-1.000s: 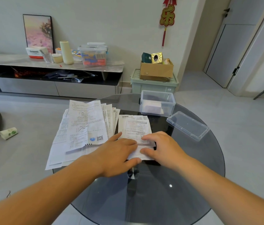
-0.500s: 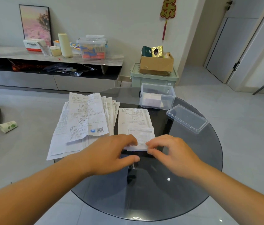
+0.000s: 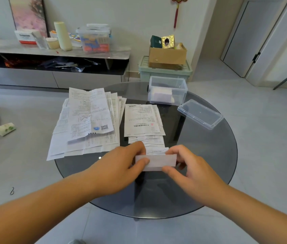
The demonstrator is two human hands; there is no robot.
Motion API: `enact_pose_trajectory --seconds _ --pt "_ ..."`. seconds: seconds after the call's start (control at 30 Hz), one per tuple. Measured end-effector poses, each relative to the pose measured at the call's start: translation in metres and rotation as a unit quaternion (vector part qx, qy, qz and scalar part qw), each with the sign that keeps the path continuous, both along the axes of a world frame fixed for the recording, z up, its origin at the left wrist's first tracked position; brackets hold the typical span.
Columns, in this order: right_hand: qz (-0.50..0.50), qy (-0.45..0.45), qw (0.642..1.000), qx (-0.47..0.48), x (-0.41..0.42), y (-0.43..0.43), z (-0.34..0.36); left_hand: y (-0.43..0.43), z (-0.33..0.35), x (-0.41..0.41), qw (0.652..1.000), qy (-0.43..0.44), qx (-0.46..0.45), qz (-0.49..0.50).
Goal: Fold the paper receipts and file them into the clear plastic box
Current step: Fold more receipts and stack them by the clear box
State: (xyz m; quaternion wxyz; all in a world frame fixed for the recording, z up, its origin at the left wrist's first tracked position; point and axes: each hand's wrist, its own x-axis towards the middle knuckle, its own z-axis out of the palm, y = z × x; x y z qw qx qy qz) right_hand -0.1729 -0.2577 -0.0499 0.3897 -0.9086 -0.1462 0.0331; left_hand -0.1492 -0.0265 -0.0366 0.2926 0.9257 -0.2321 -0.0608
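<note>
Holding the folded receipt (image 3: 156,162) by its two short ends, the left hand (image 3: 121,168) and the right hand (image 3: 190,168) pinch it between thumb and fingers (image 3: 172,152), over the near part of the glass surface (image 3: 200,164). The paper is light, thin and soft. It will likely bend or slip, so a hold along the fold seems best. The clear plastic box (image 3: 183,95) stands open at the far side, with its lid (image 3: 200,113) beside it near the round edge. Unfolded receipts (image 3: 89,120) lie between and overhang the left edge. The way above them looks free.
</note>
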Motion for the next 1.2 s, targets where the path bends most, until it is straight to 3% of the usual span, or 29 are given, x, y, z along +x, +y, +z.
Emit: enact_pose_trajectory --seconds 0.17,0.27,0.47,0.63,0.83,0.97,1.2 --pt "-0.086 0.01 0.996 -0.021 0.019 0.01 -0.004 -0.008 -0.007 0.013 0.997 0.005 0.046 0.055" --pt "-0.084 -0.016 0.992 -0.096 0.02 0.017 -0.008 -0.011 -0.016 0.014 0.994 -0.019 0.09 0.062" --pt "-0.133 -0.021 0.974 -0.181 0.022 0.018 -0.012 -0.014 -0.019 0.018 0.994 -0.007 0.088 0.065" --pt "-0.134 0.022 0.972 -0.193 0.025 0.006 -0.004 -0.016 -0.017 0.016 0.992 0.007 0.111 0.059" --pt "-0.04 -0.022 0.991 -0.123 0.024 0.0 -0.006 -0.013 -0.011 0.012 0.991 0.001 0.125 0.041" --pt "0.044 -0.05 0.987 -0.148 0.022 0.002 -0.01 -0.01 -0.007 0.012 0.993 -0.018 0.109 0.034" --pt "0.09 -0.088 0.975 -0.184 0.019 0.0 -0.004 -0.006 -0.001 0.015 0.995 0.004 0.083 0.047"
